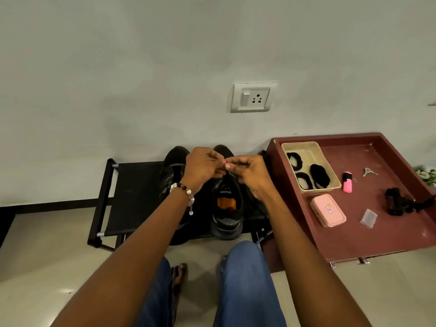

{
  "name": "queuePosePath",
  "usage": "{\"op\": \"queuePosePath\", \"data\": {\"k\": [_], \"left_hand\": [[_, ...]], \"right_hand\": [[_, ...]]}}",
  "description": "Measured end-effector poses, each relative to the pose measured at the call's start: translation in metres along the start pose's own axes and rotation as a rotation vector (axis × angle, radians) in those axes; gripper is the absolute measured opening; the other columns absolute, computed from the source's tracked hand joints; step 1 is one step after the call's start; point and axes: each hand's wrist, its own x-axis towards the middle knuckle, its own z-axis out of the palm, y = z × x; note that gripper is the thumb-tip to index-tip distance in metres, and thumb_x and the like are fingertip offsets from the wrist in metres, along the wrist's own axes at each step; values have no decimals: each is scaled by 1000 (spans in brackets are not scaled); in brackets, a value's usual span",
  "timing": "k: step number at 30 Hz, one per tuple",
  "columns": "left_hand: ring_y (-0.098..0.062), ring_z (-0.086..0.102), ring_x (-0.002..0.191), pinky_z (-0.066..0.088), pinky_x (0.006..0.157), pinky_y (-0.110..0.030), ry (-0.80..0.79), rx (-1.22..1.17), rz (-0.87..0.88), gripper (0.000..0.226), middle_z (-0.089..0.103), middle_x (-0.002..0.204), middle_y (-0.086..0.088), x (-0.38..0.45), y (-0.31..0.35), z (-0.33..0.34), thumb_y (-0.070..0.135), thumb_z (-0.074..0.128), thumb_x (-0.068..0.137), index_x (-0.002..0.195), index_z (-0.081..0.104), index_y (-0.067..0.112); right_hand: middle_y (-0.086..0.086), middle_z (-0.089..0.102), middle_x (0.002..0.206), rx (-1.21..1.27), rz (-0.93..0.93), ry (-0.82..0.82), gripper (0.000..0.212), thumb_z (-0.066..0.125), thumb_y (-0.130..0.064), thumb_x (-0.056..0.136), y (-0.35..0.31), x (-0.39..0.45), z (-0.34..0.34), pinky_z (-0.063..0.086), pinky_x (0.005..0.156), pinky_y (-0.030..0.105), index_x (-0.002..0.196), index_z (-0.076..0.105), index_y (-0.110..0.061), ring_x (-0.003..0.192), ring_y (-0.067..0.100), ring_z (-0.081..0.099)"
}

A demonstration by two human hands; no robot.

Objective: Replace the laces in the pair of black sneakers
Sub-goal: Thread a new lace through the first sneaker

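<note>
The maroon surface (377, 234) fills the right of the frame. At centre your black rack (134, 197) carries two black sneakers (227, 208). The one beige basket (306, 147) on the surface holds three black lace bundles (319, 176). Your left hand (203, 166) and right hand (250, 172) meet above the right-hand sneaker, fingertips pinched together on something too small to make out.

Sneakers (227, 208) looked matt black fabric/mesh with rubbery soles. Rack (132, 185) was matt black cloth on metal tubes. Tray (354, 232) was dull maroon, scuffed. Basket (304, 147) and pink box (328, 213) were smooth plastic. Floor tiles (47, 267) were glossy.
</note>
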Motion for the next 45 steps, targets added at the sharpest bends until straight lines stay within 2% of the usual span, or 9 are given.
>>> {"op": "queuePosePath", "data": {"k": [4, 6, 10, 13, 23, 28, 34, 40, 45], "left_hand": [[-19, 70, 67, 59, 64, -25, 119, 15, -23, 12, 72, 79, -9, 28, -28, 4, 9, 71, 87, 93, 72, 0], [-17, 69, 76, 59, 75, -28, 179, 101, -23, 18, 73, 85, -7, 41, -43, 8, 14, 76, 82, 96, 74, 4], [-17, 63, 108, 47, 88, -20, 36, 262, -26, 54, 67, 116, -6, 50, -63, 19, 27, 82, 76, 123, 64, 8], [-18, 59, 115, 47, 94, -23, 38, 323, 8, 63, 63, 126, -5, 54, -76, 25, 34, 84, 72, 126, 63, 11], [-14, 63, 107, 51, 96, -29, 95, 194, 9, 50, 61, 119, 3, 55, -84, 21, 20, 76, 78, 126, 64, 13], [-11, 61, 108, 50, 94, -23, 79, 124, -31, 33, 66, 119, 0, 65, -85, 14, 21, 67, 90, 123, 67, 14], [-16, 64, 105, 49, 96, -25, 185, 315, 74, 24, 72, 111, -4, 76, -92, 22, 9, 68, 88, 110, 73, 15], [-15, 66, 100, 51, 91, -24, 236, 414, 117, 21, 73, 106, -3, 82, -95, 22, 15, 72, 86, 106, 76, 17], [-16, 67, 97, 50, 88, -23, 269, 462, 146, 17, 74, 102, -3, 84, -92, 23, 16, 71, 86, 103, 77, 17]], "right_hand": [[4, 75, 78, -164, 11, 123, 12, 82, -11, 76, 22, 27, -1, 59, 81, 37, 77, 77, -22, 78, 21, 72], [1, 75, 75, -193, 40, 212, 4, 81, -16, 77, 35, 39, -2, 59, 82, 36, 78, 77, -18, 77, 18, 72], [-4, 75, 77, -245, 94, 266, 4, 78, -22, 81, 55, 61, 5, 58, 83, 38, 83, 79, -18, 79, 11, 71], [-6, 74, 77, -306, 152, 259, 5, 77, -25, 82, 69, 75, 15, 59, 78, 40, 80, 78, -21, 79, 10, 70], [6, 74, 88, -482, 133, 221, 11, 70, -18, 89, 73, 80, 31, 55, 78, 32, 87, 77, -10, 87, 17, 67], [6, 70, 77, -364, 267, 298, 19, 68, -12, 87, 67, 79, 40, 48, 64, 23, 80, 72, 4, 68, 8, 59], [-2, 62, 59, -279, 448, 345, 33, 69, -15, 77, 74, 91, 48, 55, 85, 50, 46, 64, -20, 74, 21, 62], [5, 67, 106, -455, 496, 368, 30, 64, -25, 89, 70, 92, 56, 40, 90, 41, 60, 60, -22, 111, 30, 52], [8, 63, 114, -491, 483, 321, 29, 61, -22, 92, 73, 92, 59, 35, 101, 47, 63, 58, -26, 118, 30, 47]]}}
